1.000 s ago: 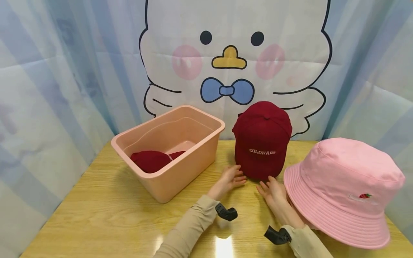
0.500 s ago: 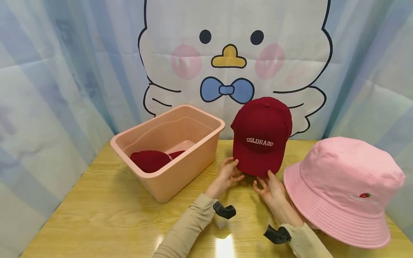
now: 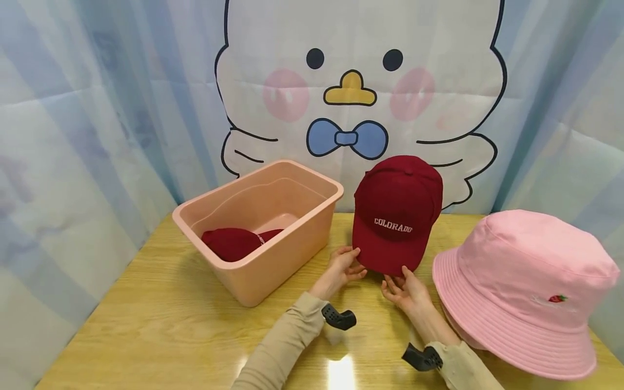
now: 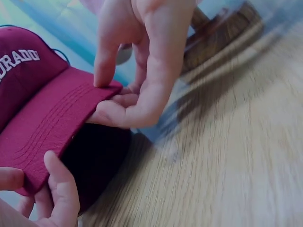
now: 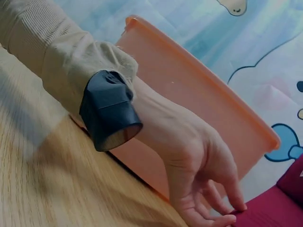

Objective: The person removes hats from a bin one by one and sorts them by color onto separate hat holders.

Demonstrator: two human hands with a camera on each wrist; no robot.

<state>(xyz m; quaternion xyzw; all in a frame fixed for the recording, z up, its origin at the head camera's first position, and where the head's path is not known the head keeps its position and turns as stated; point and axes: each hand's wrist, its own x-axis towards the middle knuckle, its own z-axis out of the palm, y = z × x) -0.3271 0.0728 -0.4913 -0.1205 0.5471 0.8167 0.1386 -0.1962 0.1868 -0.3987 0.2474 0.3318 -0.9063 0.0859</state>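
Observation:
A dark red baseball cap with white COLORADO lettering stands at the table's centre right, its brim toward me and tilted down. My left hand pinches the brim's left corner, thumb on top and fingers below; the right wrist view also shows this left hand at the brim. My right hand pinches the right corner. In the left wrist view, the right hand has fingers tucked under the brim, and a dark hollow shows beneath it. A pink bucket hat with a strawberry motif sits beside my right hand.
Left of the cap stands a peach plastic bin. A dark red cloth item, perhaps another cap, lies inside it. Behind the wooden table hangs a curtain with a cartoon bird.
Both hands have moved from touching the brim to pinching its two corners. The cap's front has tipped up slightly, turning the lettering more toward me. The view has shifted a little.

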